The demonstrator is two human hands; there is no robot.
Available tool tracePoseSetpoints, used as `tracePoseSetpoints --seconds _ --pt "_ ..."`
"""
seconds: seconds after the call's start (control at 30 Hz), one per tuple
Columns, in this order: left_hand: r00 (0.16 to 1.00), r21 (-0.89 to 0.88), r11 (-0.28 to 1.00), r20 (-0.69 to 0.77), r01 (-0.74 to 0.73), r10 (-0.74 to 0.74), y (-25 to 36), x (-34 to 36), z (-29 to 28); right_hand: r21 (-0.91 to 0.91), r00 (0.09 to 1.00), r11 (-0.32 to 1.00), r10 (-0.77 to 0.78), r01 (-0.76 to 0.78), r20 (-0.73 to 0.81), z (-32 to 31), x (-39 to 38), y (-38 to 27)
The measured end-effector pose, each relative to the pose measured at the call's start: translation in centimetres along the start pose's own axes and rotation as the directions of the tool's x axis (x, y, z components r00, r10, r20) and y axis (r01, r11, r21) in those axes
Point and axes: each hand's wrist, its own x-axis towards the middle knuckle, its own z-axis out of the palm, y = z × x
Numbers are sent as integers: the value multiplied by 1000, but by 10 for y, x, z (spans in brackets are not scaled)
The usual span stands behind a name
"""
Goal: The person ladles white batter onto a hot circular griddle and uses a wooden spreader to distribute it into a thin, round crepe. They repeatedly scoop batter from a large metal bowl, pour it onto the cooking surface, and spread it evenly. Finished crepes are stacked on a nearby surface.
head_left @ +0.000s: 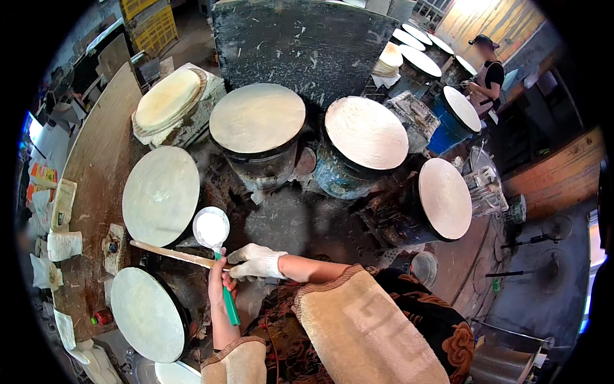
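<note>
My left hand (220, 285) is closed around the green handle (228, 307) of a ladle, whose round bowl (211, 227) holds white batter. My right hand (256, 261), in a pale knitted glove, grips the end of a long flat wooden stick (166, 251) that crosses the ladle's handle and points left. Both hands are close together between two round plates coated pale white, the left griddle (160, 192) beyond them and the lower left griddle (146, 313) beside my left forearm.
More coated griddles (256, 115) stand on drums in an arc ahead and right. A stack of pale discs (165, 102) sits back left, before a dark panel (294, 45). A wooden board (89, 173) runs along the left. A co-worker (486, 83) stands at other griddles, back right.
</note>
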Motion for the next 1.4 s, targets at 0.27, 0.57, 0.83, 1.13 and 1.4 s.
tracePoseSetpoints --seconds 0.27,0.57,0.83,1.13,1.4 --pt "996 -162 985 -80 -60 47 -21 -39 44 365 812 929 164 63 -559 -179 55 141" --pt "988 -345 926 -48 -152 144 -63 -23 102 574 759 -498 448 650 -471 -335 60 209" --pt "994 -145 983 1 -112 113 -67 -26 160 594 720 -448 590 668 -365 -326 3 220" --pt "999 7 999 14 -35 35 -80 16 160 682 823 706 263 192 -504 -262 -88 227" --pt "986 188 982 159 28 -58 -107 63 179 -618 930 780 -296 104 -218 -154 -74 124"
